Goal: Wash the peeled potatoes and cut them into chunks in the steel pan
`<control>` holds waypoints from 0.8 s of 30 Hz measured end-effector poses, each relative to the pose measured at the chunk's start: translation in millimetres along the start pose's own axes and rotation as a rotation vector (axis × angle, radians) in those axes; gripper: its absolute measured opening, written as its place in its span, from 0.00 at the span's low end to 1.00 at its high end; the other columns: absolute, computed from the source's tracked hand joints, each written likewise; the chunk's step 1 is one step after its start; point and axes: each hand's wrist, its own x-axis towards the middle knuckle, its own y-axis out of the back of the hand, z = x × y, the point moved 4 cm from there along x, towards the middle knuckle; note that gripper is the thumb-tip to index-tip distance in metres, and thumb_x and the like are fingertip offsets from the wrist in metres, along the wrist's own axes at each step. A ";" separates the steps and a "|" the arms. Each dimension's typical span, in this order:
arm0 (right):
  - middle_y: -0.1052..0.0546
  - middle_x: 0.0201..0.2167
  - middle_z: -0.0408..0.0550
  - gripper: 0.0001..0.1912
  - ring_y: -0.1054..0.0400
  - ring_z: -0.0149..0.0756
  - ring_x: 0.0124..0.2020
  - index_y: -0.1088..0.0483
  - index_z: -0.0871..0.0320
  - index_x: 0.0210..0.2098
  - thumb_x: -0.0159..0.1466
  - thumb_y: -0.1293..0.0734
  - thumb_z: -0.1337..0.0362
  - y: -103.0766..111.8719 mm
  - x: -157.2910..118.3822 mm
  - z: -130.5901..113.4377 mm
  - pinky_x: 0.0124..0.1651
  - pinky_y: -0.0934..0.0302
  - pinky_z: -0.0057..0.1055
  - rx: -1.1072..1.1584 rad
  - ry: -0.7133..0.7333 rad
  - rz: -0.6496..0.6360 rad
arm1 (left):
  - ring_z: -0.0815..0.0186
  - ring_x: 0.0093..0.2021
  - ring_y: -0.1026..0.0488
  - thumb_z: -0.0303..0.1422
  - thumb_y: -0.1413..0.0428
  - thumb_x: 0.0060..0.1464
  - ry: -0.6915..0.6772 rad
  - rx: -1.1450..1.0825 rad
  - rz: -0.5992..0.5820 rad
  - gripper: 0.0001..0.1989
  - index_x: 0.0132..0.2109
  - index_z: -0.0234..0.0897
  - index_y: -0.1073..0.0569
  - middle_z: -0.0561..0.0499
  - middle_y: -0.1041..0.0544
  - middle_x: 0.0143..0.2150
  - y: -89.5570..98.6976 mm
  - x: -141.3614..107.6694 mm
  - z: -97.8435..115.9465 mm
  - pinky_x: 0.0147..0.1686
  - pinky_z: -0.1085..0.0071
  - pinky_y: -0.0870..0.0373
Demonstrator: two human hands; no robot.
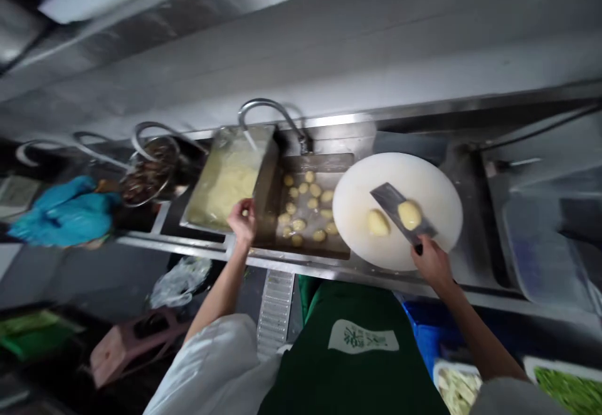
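Note:
My right hand [430, 261] is wrapped round the handle of a cleaver [389, 200], whose broad blade lies over a round white cutting board [360, 180]. One peeled potato [409, 214] rests on the blade, and another peeled potato [377, 222] sits on the board to its left. At the near right edge of a metal tray [270, 170] holding pale yellow food in liquid is my left hand [242, 219]. Its fingers are curled together at the rim; what they hold, if anything, is too small to name. Several peeled potatoes lie in the sink [320, 163] between tray and board.
A curved faucet [266, 103] arches over the tray. Further left are a metal bowl of dark food [150, 173] and a blue plastic bag [66, 211]. Clear plastic containers [545, 239] stand at the right. Below are a pink stool [136, 343] and a blue crate [426, 333].

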 end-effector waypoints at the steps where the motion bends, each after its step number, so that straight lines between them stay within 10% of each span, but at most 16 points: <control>1: 0.21 0.37 0.56 0.16 0.26 0.46 0.38 0.32 0.62 0.51 0.66 0.37 0.61 -4.0 1.0 -0.2 0.41 0.37 0.35 -0.013 0.019 0.018 | 0.62 0.37 0.25 0.30 0.48 0.60 0.078 0.071 0.045 0.09 0.41 0.31 0.24 0.46 0.23 0.35 24.2 26.4 -24.8 0.46 0.62 0.26; 4: 0.21 0.37 0.57 0.17 0.26 0.47 0.39 0.31 0.63 0.51 0.66 0.37 0.59 -10.1 -1.9 -7.1 0.43 0.36 0.37 -0.022 0.049 0.054 | 0.53 0.51 0.26 0.28 0.41 0.51 0.131 0.210 0.066 0.16 0.47 0.28 0.25 0.37 0.24 0.49 63.0 82.6 -64.4 0.55 0.54 0.30; 7: 0.21 0.40 0.58 0.17 0.27 0.47 0.43 0.30 0.63 0.52 0.67 0.38 0.61 -7.5 -9.8 -23.0 0.47 0.36 0.38 -0.011 0.032 0.056 | 0.51 0.58 0.30 0.29 0.41 0.52 -0.130 0.147 -0.026 0.19 0.52 0.30 0.26 0.36 0.27 0.56 26.4 82.1 -32.4 0.61 0.52 0.34; 11: 0.21 0.42 0.57 0.18 0.28 0.45 0.45 0.31 0.61 0.55 0.68 0.40 0.64 -6.1 -7.4 -42.2 0.49 0.36 0.36 -0.017 -0.007 -0.025 | 0.58 0.49 0.25 0.32 0.50 0.64 -0.521 -0.222 -0.319 0.11 0.43 0.36 0.23 0.44 0.22 0.44 -88.5 -18.2 107.3 0.53 0.57 0.28; 16: 0.22 0.45 0.58 0.21 0.28 0.45 0.47 0.34 0.62 0.60 0.68 0.39 0.65 -4.4 -2.6 -46.7 0.51 0.37 0.36 -0.017 -0.043 -0.141 | 0.50 0.60 0.33 0.39 0.43 0.62 -0.859 -0.221 -0.798 0.17 0.55 0.39 0.24 0.40 0.29 0.60 -203.4 -155.9 268.7 0.57 0.53 0.32; 24: 0.24 0.49 0.57 0.19 0.29 0.43 0.48 0.34 0.59 0.59 0.71 0.42 0.64 3.4 -7.3 -52.0 0.51 0.39 0.33 0.034 -0.083 -0.238 | 0.51 0.59 0.36 0.37 0.40 0.59 -1.047 -0.126 -0.977 0.17 0.54 0.39 0.22 0.42 0.28 0.59 -251.2 -177.0 280.3 0.62 0.55 0.34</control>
